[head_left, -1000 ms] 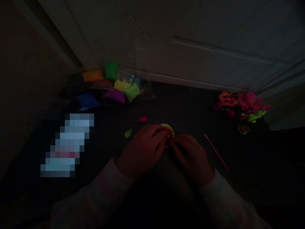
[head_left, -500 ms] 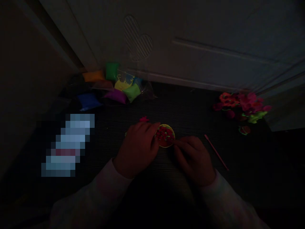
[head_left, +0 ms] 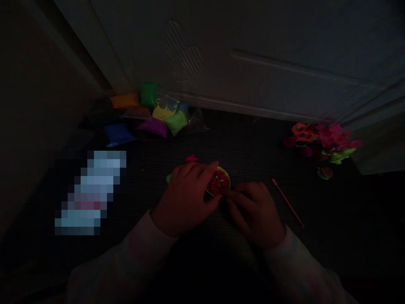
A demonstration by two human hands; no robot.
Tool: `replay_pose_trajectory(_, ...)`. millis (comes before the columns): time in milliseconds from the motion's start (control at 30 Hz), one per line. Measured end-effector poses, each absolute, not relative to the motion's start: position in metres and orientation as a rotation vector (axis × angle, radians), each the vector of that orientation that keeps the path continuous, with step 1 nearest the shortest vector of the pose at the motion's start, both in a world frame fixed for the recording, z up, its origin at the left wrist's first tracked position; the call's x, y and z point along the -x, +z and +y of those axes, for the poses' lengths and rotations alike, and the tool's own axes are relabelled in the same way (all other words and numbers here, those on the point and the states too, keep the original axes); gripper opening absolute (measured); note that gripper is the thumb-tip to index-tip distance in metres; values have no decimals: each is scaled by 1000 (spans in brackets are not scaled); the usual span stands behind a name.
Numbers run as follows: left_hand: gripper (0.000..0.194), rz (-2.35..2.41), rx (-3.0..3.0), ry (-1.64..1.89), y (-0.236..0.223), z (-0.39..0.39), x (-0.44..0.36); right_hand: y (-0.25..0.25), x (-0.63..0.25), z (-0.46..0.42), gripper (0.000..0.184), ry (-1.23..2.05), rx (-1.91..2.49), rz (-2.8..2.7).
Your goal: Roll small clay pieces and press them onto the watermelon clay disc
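A small round clay disc [head_left: 222, 180], like a pizza, lies on the dark table, yellow at the rim with red and green bits on top. My left hand [head_left: 190, 196] holds it from the left, index finger along the far rim and thumb at the near side, covering part of it. At its lower right edge, my right hand [head_left: 257, 215] has its thumb and index finger closed together, the fingertips touching the disc. Whatever those fingertips pinch is too small and dark to make out. A pink clay piece [head_left: 191, 158] and a green piece [head_left: 168, 178] show just beyond my left hand.
Bags of coloured clay, including a blue one [head_left: 118, 134] and a purple one [head_left: 154, 127], lie at the back left. A blurred-out bright panel [head_left: 91, 192] is at left. Right are a pink stick [head_left: 287, 203], bright clay flowers [head_left: 332, 137] and a small round clay piece [head_left: 325, 172].
My left hand has shifted slightly right and its thumb has closed in on the disc's near edge. My right fingertips have moved left onto the disc, covering its lower right part.
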State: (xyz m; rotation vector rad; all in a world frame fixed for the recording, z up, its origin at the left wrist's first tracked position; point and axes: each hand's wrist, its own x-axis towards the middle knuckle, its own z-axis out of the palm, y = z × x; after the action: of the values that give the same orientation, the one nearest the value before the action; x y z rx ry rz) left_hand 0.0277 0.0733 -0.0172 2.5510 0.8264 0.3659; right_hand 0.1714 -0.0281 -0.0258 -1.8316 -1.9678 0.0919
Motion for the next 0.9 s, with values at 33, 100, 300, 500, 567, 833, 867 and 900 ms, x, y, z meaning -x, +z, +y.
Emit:
replay_pose_trajectory(33,55,828,-2549,360,-17,73,-28,-26,-171,-28,26,91,1831,-1968)
replay_pose_trajectory(100,59,824,-2552,353,-18,74,-27,-26,-171,-27,25,91,1842,-1970)
replay_pose_trajectory(300,64,830,-2565,347,-19,75,-28,-26,-169,-26,23,106,1895,-1966)
replay_pose_trajectory(500,65,833,-2567,341,-20,75,-29,-26,-168,-25,22,96,1907,-1976)
replay_pose_trajectory(567,65,825,-2568,352,-20,75,-29,-26,-168,-25,22,86,1920,-1981)
replay_pose_trajectory(833,62,793,-2564,344,-20,75,-29,-27,-170,-27,21,137,1839,-1928)
replay_pose_trajectory(867,61,780,-2563,343,-20,75,-29,-26,-170,-28,20,162,1818,-1891)
replay_pose_trajectory(900,60,764,-2563,344,-20,75,-29,-25,-171,-28,19,186,1804,-1844)
